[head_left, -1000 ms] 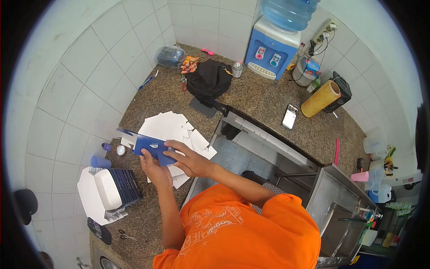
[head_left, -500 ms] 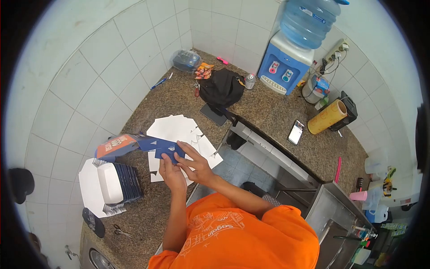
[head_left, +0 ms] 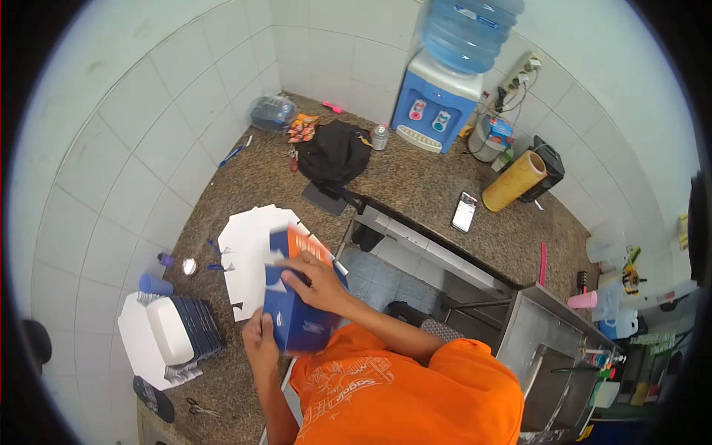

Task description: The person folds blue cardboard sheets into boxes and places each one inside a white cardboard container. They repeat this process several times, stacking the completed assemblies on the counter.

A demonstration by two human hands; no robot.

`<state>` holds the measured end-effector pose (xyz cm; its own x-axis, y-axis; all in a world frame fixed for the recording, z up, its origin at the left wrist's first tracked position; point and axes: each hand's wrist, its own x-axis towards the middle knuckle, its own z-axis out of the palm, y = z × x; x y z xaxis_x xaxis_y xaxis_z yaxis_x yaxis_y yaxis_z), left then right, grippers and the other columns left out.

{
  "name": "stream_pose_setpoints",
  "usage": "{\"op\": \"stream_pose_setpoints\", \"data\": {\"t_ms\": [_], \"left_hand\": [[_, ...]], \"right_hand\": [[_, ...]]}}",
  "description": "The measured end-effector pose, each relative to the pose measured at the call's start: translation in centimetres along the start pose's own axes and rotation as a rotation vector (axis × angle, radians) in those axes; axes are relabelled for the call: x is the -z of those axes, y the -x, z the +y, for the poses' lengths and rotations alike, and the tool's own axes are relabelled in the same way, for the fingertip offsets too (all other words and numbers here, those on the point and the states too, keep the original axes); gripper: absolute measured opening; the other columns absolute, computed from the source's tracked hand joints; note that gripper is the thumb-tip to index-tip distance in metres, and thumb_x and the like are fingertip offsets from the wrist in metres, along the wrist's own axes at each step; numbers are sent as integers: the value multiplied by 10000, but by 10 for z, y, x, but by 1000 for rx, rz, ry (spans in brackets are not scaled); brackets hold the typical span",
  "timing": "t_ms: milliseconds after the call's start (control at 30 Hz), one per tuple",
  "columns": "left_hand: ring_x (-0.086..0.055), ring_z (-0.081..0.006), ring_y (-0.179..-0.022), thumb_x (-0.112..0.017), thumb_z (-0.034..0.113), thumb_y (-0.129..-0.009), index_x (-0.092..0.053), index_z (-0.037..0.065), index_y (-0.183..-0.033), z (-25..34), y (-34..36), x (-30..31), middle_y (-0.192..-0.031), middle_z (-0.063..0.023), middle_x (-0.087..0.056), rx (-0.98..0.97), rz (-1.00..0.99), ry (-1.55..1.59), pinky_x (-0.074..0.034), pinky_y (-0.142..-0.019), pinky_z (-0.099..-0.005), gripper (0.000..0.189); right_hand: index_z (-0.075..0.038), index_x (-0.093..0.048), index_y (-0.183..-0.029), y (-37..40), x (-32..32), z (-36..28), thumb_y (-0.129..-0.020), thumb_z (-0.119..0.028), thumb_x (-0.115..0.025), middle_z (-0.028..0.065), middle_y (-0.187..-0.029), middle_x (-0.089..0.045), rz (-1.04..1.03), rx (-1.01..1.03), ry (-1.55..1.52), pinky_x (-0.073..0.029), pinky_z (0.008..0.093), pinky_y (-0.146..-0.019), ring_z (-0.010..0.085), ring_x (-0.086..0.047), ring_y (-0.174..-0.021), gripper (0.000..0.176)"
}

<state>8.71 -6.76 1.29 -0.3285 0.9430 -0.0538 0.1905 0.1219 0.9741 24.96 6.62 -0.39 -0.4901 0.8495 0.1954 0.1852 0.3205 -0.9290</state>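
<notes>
A blue and orange printed cardboard box blank (head_left: 305,326) is held in front of my orange shirt, its edges slightly blurred. My left hand (head_left: 261,343) grips its lower left edge, fingers closed. Across its upper part lies my right hand (head_left: 317,283), with curled fingers pressed on the folding flaps. Just beyond, white box blanks (head_left: 248,248) lie on the granite counter, partly hidden by the one I hold. To the left stands a nested stack of formed trays (head_left: 199,326), white inside and dark blue outside.
A blue cup (head_left: 156,285), scissors (head_left: 202,409) and a dark cap (head_left: 153,398) lie near the stack. Farther back are a black bag (head_left: 334,152), a can (head_left: 379,137) and a water dispenser (head_left: 437,104). A phone (head_left: 464,212) and yellow roll (head_left: 513,182) sit right; a sink (head_left: 552,389) is beyond.
The printed blank has swung from the left to in front of my shirt, broad blue side showing. My hands have moved apart along it. The cup beside the stack has come into sight.
</notes>
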Motion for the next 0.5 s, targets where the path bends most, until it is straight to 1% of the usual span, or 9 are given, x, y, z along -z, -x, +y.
{"op": "stream_pose_setpoints", "data": {"t_ms": [67,133,167,233,267,367,400,433,500], "left_hand": [[-615,-109,-840,-480,160,-1074,-562,-26,-1286,7,16,1,-976,-72,-693,96,-4,50,-494,-749,-268,293],[-641,-119,-827,-484,94,-1055,-473,11,-1399,12,22,-3,-960,-115,-686,226,23,58,-501,-735,-260,354],[-641,-119,-827,-484,94,-1055,-473,11,-1399,5,22,-5,-960,-115,-686,228,19,60,-501,-735,-260,354],[-635,-98,-745,-483,128,-1066,-474,27,-1408,-5,21,-10,-909,-109,-688,120,52,-120,-484,-665,-243,356],[-635,-98,-745,-483,128,-1066,-474,27,-1408,-6,22,-7,-909,-109,-688,120,51,-121,-484,-665,-243,356],[-600,-75,-663,-484,168,-1077,-458,45,-1430,10,14,-6,-856,-81,-680,140,66,51,-454,-601,-230,374],[-585,-66,-638,-489,187,-1080,-451,48,-1440,8,11,-6,-822,-69,-675,79,83,79,-437,-580,-223,388],[-570,-56,-613,-494,206,-1083,-443,51,-1450,8,10,-6,-789,-57,-669,22,101,104,-420,-559,-217,402],[-572,-55,-614,-503,212,-1081,-442,53,-1453,13,7,-4,-788,-57,-669,23,124,112,-420,-559,-215,409]], "right_hand": [[-87,-730,-1196,5,4,10,-953,-282,-720,94,-941,-603,-84,-73,-32,-494,338,-750,219,-632,-884,312],[-78,-740,-1150,10,21,-7,-857,-182,-822,46,-887,-549,-614,-304,-289,-473,309,-732,137,-590,-871,322],[-78,-740,-1150,10,21,-6,-857,-182,-822,46,-887,-549,-611,-308,-288,-473,309,-732,137,-590,-871,322],[-74,-735,-1111,9,19,-1,-834,-182,-838,27,-892,-536,-646,-86,-171,-471,310,-719,149,-575,-849,315],[-84,-734,-1097,13,12,6,-845,-191,-824,35,-914,-540,-486,-54,-179,-467,312,-719,166,-564,-831,288],[-112,-730,-1139,17,-1,5,-862,-207,-808,49,-934,-551,-324,59,-186,-471,321,-730,181,-566,-819,303],[-134,-723,-1174,15,5,-10,-861,-256,-807,84,-1005,-561,-528,-38,-233,-484,330,-746,226,-594,-870,346],[-134,-723,-1174,15,6,-18,-861,-256,-807,84,-1005,-561,-533,-37,-233,-484,330,-746,226,-594,-870,346],[-156,-697,-1242,19,6,-33,-831,-348,-829,106,-1080,-552,-452,236,-22,-509,363,-775,278,-611,-951,472]]}}
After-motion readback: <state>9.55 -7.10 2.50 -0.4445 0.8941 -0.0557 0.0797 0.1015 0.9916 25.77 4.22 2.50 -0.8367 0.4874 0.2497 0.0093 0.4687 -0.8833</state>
